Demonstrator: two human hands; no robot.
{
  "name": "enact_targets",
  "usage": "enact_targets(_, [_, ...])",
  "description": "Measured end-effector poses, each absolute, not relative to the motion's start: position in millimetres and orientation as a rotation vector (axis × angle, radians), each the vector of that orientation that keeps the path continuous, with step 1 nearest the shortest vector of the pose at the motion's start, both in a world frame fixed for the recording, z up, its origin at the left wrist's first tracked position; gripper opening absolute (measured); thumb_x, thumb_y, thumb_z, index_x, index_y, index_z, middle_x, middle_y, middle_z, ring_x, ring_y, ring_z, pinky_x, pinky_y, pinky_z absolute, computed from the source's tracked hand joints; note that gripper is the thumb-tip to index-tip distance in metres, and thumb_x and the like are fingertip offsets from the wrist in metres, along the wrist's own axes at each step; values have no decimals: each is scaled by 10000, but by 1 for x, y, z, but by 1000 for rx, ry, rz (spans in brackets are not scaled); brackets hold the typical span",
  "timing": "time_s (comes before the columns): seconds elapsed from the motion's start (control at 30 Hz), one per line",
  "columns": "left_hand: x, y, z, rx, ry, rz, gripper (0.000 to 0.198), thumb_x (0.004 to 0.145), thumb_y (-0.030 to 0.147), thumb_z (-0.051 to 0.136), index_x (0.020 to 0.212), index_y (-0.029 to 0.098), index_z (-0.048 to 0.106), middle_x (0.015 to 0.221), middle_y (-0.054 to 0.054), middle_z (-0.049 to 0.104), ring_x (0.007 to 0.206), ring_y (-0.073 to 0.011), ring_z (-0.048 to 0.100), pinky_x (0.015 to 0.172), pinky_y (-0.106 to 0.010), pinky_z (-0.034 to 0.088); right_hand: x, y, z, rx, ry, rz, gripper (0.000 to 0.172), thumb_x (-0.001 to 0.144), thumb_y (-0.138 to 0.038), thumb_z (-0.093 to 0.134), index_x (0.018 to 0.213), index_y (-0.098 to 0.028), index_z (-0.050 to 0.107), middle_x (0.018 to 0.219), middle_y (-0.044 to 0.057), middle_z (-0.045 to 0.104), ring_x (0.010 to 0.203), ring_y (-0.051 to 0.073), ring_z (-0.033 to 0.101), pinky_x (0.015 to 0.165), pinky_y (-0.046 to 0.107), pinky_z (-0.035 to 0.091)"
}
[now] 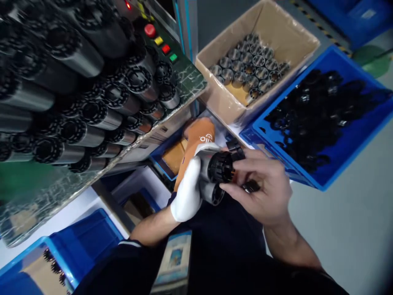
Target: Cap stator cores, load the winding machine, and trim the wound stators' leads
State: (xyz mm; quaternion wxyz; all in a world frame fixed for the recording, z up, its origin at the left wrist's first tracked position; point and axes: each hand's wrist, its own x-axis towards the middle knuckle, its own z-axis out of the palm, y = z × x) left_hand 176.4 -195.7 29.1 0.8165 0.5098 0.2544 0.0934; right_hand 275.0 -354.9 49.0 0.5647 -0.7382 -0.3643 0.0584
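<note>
My left hand (189, 180), in a white and orange glove, is wrapped round two short metal cylinders (211, 180) held side by side over my lap. My bare right hand (264, 188) pinches a black toothed plastic ring (222, 167) against the open end of the upper cylinder. More black rings (251, 186) sit tucked under its fingers, and one (235, 148) shows just above them.
A bench top (61, 180) at the left carries many stacked cylinders with black rings (92, 110). A control panel with coloured buttons (159, 41) lies behind. A cardboard box (276, 37) holds bare metal cylinders (250, 65). A blue crate (346, 155) holds black rings (319, 114). Another blue crate (76, 246) sits lower left.
</note>
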Motion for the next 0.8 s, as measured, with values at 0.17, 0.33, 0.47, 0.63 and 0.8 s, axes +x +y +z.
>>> enact_targets(0.17, [178,-196,30,1000,388,274,546,1188,654,468,1379,263,796,1476,-42,790,1458,-317,727,1307,-449,572,280,-355,50,-1667,-915,97,689,912,-238,1003,1551,-306,755,1287,46,812,630,119,611,577,309,628])
enact_targets(0.33, [175,-189,26,1048,378,259,444,1182,578,552,1384,279,810,1437,-40,814,1421,-321,748,1271,-450,603,289,-354,54,-1719,-1030,28,658,888,-258,1038,1506,-287,814,1202,51,831,769,162,722,732,333,715])
enact_targets(0.47, [173,-185,30,1109,373,236,427,1173,564,579,1386,268,800,1390,-69,811,1353,-299,757,1284,-441,586,289,-354,53,-1773,-1063,-52,710,857,-253,1062,1513,-360,810,1160,47,836,730,177,738,698,351,721])
enact_targets(0.63, [174,-182,30,1116,360,210,448,1188,573,511,1361,273,795,1353,-78,798,1311,-317,757,1226,-477,612,284,-347,52,-1778,-1012,-57,739,859,-297,1061,1536,-404,784,1142,24,865,820,234,823,811,409,779])
enact_targets(0.8, [175,-176,25,1182,298,195,476,1140,634,577,1381,263,750,1327,-101,769,1270,-318,742,1184,-466,609,282,-346,55,-1832,-1048,-109,671,875,-251,1044,1498,-354,815,1162,31,881,901,235,860,848,367,783])
